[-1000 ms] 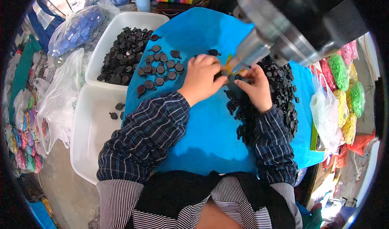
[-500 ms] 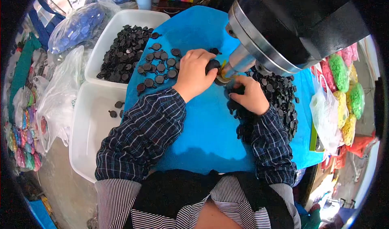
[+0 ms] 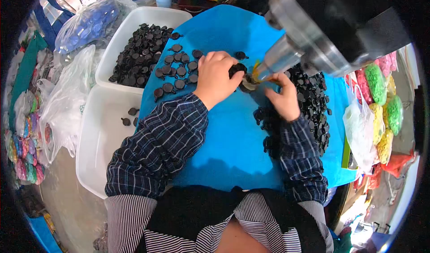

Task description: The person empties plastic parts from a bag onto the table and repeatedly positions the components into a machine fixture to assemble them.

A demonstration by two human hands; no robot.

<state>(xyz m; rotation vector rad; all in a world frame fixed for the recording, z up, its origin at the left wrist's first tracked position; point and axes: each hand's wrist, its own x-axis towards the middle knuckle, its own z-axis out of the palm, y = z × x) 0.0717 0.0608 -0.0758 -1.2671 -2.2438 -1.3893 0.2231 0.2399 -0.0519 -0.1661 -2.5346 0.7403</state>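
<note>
My left hand is closed around dark round pieces, beside the lower tip of a metal machine head. Under that tip sits a small round metal base, partly hidden. My right hand is on the tip's other side, thumb and forefinger apart, with nothing visible between them. Its forefinger reaches close to the tip; whether it touches cannot be seen. Behind and below this hand spreads a heap of black round tabbed pieces. More such pieces lie loosely left of my left hand.
A blue table surface lies under both arms. At left stands a white bin heaped with black pieces; a second white bin holds a few. Plastic bags crowd the left, and bags of coloured items hang at right.
My right hand's thumb and forefinger have spread, and the forefinger has moved up towards the tip. The machine head appears shifted to the right and is blurred. My left hand stays nearly in place.
</note>
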